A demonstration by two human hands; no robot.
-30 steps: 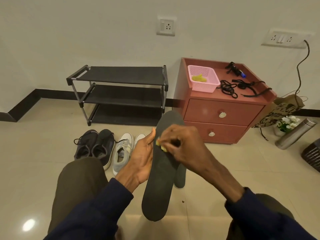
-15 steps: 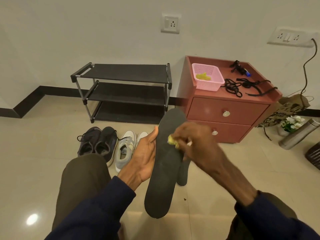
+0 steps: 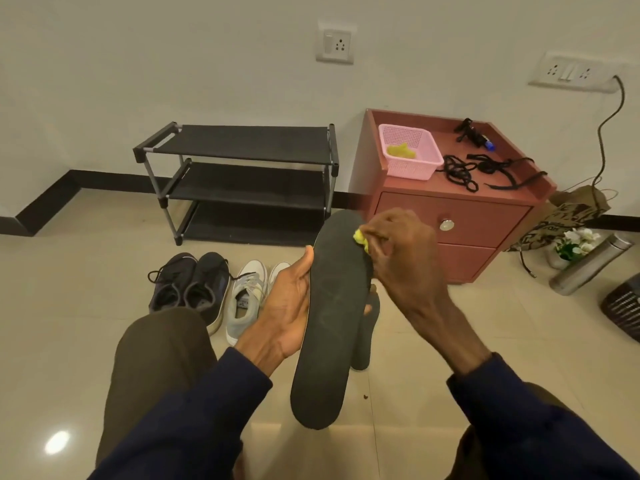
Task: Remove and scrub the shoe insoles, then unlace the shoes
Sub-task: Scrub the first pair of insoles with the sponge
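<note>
A long black insole stands tilted in front of me. My left hand grips its left edge, thumb on the rim. My right hand pinches a small yellow scrub pad and presses it on the insole's upper right part. A second black insole lies on the floor behind, mostly hidden. A pair of dark laced shoes and a pair of white-grey sneakers sit on the floor to the left.
A black three-shelf shoe rack stands by the wall. A red drawer cabinet holds a pink basket and loose black laces. A steel flask, flowers and a paper bag lie at right.
My right hand has slid the yellow pad up the insole toward its top end. The left hand keeps its hold.
</note>
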